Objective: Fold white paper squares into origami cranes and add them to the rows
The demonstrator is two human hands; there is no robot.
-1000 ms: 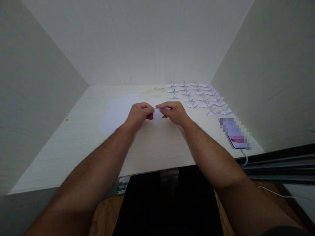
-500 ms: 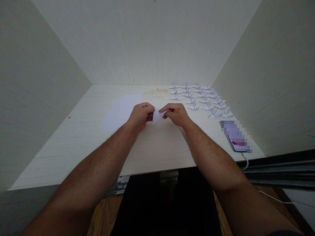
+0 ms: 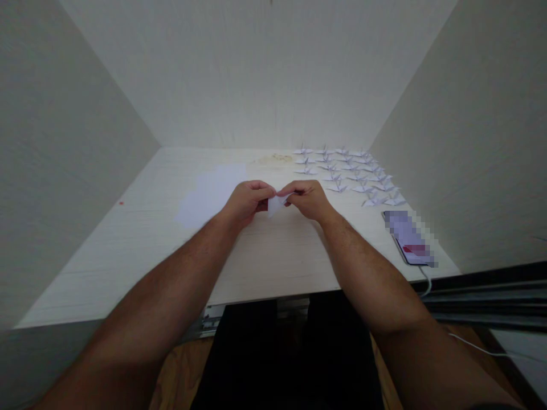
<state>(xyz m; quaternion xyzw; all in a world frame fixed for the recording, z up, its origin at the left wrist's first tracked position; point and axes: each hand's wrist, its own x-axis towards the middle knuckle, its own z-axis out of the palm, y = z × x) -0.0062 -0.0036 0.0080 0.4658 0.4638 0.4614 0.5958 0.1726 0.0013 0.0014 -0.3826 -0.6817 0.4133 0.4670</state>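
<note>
- Both hands are meeting over the middle of the desk (image 3: 141, 250), pinching a small white folded paper (image 3: 273, 205) between them.
- The left hand (image 3: 245, 200) is curling closed on the paper's left edge, fingertips tucked on top.
- The right hand (image 3: 307, 198) is doing the same on the right edge, thumb and fingers clamped down on it.
- The paper is hanging just above the desktop with a pointed corner poking down; can't tell exactly which fold it's at.
- A loose pale sheet (image 3: 211, 192) is lying flat just behind the left hand.
- A whole bunch of finished paper cranes (image 3: 348, 171) is sitting in rows at the far right.
- A phone (image 3: 408, 236) is lying near the right edge, with its cable (image 3: 427, 282) trailing off the front.
</note>
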